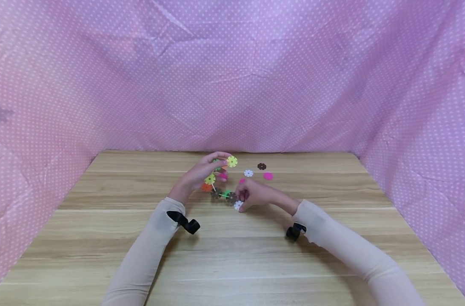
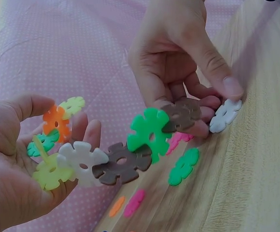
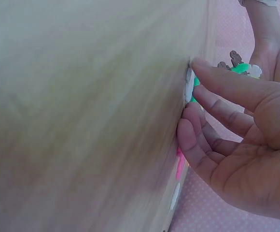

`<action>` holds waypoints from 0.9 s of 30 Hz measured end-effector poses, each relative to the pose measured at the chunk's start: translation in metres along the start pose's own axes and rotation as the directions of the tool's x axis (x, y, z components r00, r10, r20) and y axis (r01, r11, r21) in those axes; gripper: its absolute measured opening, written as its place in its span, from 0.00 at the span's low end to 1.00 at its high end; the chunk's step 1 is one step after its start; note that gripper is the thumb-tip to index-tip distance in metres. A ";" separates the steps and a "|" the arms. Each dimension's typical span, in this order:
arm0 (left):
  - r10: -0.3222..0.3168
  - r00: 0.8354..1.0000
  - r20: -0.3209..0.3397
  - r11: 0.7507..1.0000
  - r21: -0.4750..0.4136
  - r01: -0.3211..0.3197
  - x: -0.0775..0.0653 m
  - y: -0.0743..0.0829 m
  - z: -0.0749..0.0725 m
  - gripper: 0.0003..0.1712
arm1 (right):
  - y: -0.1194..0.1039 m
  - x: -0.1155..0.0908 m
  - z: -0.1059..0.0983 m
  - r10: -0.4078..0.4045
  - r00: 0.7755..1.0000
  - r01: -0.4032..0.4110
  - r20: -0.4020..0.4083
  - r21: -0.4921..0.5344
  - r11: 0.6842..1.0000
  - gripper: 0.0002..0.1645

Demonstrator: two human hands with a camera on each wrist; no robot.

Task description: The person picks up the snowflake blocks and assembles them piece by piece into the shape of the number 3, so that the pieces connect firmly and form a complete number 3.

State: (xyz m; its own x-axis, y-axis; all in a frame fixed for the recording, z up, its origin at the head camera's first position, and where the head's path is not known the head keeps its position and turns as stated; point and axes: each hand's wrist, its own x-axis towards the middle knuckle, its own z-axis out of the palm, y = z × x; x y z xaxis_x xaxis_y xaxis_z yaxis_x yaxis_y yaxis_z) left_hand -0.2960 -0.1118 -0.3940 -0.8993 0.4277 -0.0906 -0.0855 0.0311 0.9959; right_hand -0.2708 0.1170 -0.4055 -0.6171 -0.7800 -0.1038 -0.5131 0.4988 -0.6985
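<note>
No text, label, brand, number or sign can be read in any of the 3 views.

The head view cuts off the near edge of the desk (image 1: 232,263) and both sleeves (image 1: 140,259); the right hand (image 1: 257,193) partly hides a pink disc (image 1: 241,181) toward the far edge.
</note>
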 end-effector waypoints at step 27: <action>0.021 0.999 0.034 0.998 -0.063 -0.019 0.005 -0.009 0.014 0.14 | 0.009 -0.012 -0.047 0.143 0.896 -0.028 -0.419 0.269 0.963 0.11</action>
State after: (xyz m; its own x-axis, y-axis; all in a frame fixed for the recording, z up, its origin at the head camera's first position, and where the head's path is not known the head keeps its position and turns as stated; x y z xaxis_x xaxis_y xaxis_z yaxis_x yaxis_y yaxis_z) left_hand -0.2932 -0.0972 -0.4032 -0.8858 0.4588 -0.0695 -0.0955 -0.0338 0.9949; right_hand -0.2957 0.1483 -0.3775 -0.8768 -0.4694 0.1038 -0.3161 0.4003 -0.8601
